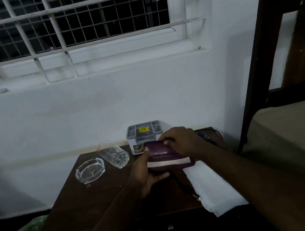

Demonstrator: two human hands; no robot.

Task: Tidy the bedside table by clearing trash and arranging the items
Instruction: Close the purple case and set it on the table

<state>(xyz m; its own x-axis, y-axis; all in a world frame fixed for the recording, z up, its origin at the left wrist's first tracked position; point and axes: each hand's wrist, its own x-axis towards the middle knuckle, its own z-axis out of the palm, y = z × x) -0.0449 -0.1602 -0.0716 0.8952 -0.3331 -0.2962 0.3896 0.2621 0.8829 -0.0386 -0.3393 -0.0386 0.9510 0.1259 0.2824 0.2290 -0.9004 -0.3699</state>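
- The purple case (165,156) is held above the worktop (92,194), in front of the grey organiser (143,131).
- Left hand (146,175) cups its near end; right hand (183,142) pinches the far top edge. Both grips are clamped on it.
- It looks rigid, light and smooth, so best held by the ends.
- The tumbler (115,155) and glass ashtray (89,170), left of the case, are fragile; bare worktop lies nearer the front edge.

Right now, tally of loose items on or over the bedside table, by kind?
Clear glassware: 2, the ashtray and the tumbler.
Plastic organiser: 1, the grey organiser by the wall.
Cases: 1, the purple case, held by the left hand and right hand.
Cloth or paper: 1, the white sheet.
Total: 5.
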